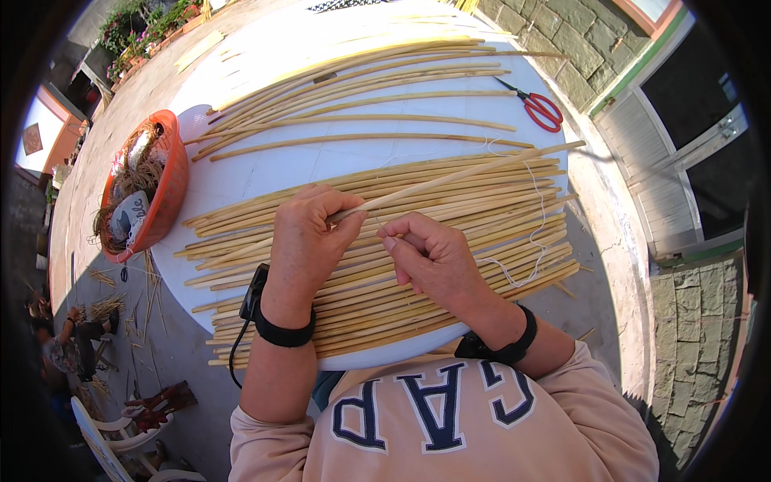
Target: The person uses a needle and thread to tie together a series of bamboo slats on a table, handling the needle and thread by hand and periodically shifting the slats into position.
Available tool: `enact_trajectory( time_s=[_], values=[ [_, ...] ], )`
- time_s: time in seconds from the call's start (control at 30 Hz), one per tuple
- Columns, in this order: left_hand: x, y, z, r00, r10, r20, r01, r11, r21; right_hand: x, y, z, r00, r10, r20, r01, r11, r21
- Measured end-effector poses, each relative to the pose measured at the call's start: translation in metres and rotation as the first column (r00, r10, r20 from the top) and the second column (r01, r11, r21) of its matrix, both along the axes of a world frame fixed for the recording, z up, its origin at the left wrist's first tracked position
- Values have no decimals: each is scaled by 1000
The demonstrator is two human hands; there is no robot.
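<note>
My left hand (pixel 309 233) is closed, pinching a long pale reed stalk (pixel 458 175) between thumb and fingers. The stalk runs slanted up to the right, above a row of similar stalks (pixel 385 305) on the white table. Close beside it, my right hand (pixel 430 253) pinches a thin, needle-like piece (pixel 377 218) whose tip points at the held stalk. A white thread (pixel 543 217) comes out from behind the right hand and loops loosely over the right ends of the stalks.
More stalks (pixel 369 64) lie across the far part of the round table (pixel 209 173). Red-handled scissors (pixel 540 110) rest at its right edge. At the left stands an orange basket (pixel 170 189) of fibres and bags. A white chair (pixel 112 434) and a seated person (pixel 76 341) are lower left.
</note>
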State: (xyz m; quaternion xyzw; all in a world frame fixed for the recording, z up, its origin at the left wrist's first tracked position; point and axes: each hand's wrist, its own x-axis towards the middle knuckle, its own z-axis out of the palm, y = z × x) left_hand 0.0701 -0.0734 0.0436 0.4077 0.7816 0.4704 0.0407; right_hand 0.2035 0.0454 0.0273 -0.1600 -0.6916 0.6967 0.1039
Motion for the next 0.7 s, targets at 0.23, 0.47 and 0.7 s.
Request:
enact_trajectory(
  time_s=[0.23,0.47,0.7],
  values=[
    [-4,-4,0,998,-57,-28,55,998,-43,0,0,-2,1000,-2,-5,2,1000,17],
    [-4,-5,-3,997,-63,47,62,998,8,1,0,0,1000,7,21,-7,1000,29],
    [-4,-5,-3,998,-51,39,51,999,6,0,0,1,1000,4,4,-4,1000,23]
  ],
)
